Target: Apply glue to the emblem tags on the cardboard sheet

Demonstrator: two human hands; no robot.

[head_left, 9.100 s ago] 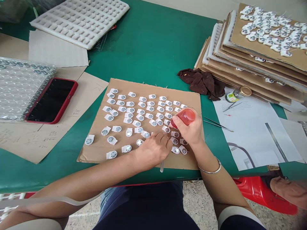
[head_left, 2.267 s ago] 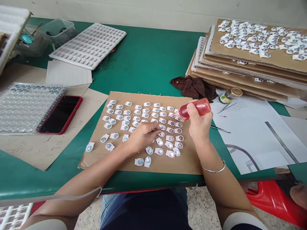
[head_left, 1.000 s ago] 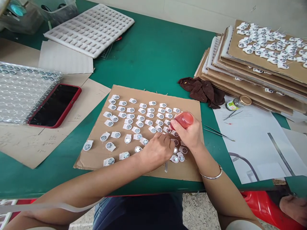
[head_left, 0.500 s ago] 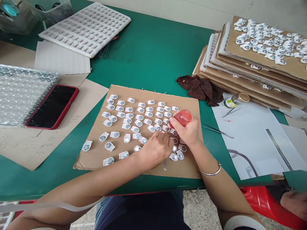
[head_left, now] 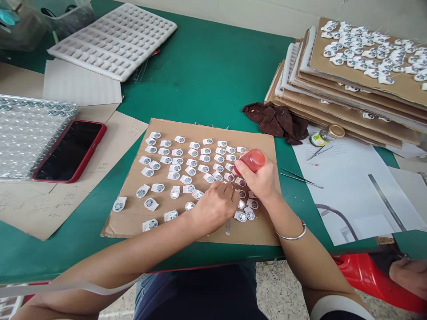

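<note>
A brown cardboard sheet (head_left: 187,129) lies on the green table, with many small white tabbed pieces with round silvery centres in loose rows. My right hand (head_left: 265,178) is wrapped round a red squeeze bottle (head_left: 252,160), tilted with its lower end toward my left hand. Beside it, my left hand (head_left: 218,204) is closed low over the right part of the sheet, and whatever its fingertips pinch is hidden. Several white pieces (head_left: 245,216) lie just right of the left hand. A small flat metal strip (head_left: 228,227) lies just below it.
At the right are a cardboard stack (head_left: 300,84), a brown cloth (head_left: 276,122), a small jar (head_left: 327,135), tweezers (head_left: 302,178) and papers (head_left: 353,195). A phone (head_left: 70,151) and white foam tray (head_left: 116,40) lie left. Another person's hand (head_left: 408,275) shows lower right.
The view has shifted slightly, so most things sit a little further left. Both hands keep nearly the same pose over the sheet, and the red bottle is still held.
</note>
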